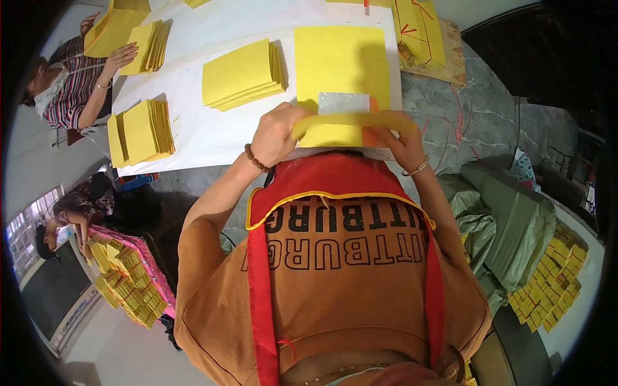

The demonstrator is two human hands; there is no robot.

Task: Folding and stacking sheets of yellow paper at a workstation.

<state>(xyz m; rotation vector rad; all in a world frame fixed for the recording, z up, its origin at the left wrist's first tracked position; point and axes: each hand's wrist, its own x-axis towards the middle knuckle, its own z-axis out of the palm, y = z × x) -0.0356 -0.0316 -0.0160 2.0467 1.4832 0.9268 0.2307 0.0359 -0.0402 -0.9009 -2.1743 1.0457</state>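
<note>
Close to the near edge of the white table, my left hand (278, 134) and my right hand (405, 147) grip the two ends of a yellow paper sheet (351, 120). Its raised edge curves between them and is smeared by motion. Both hands have closed fingers, partly hidden by the paper. Just beyond lies a flat stack of large yellow sheets (338, 61), with a silvery rectangle (341, 103) showing on the yellow paper. An orange patch shows beside my right fingers. To the left of the sheets is a pile of folded yellow papers (241, 74).
Another folded yellow pile (143, 132) lies on the white table (212, 138) at the left. A person (77, 83) across that side handles yellow papers. Red-tied yellow bundles (421, 32) rest on a board at the far right. A second person (80, 212) is by more bundles.
</note>
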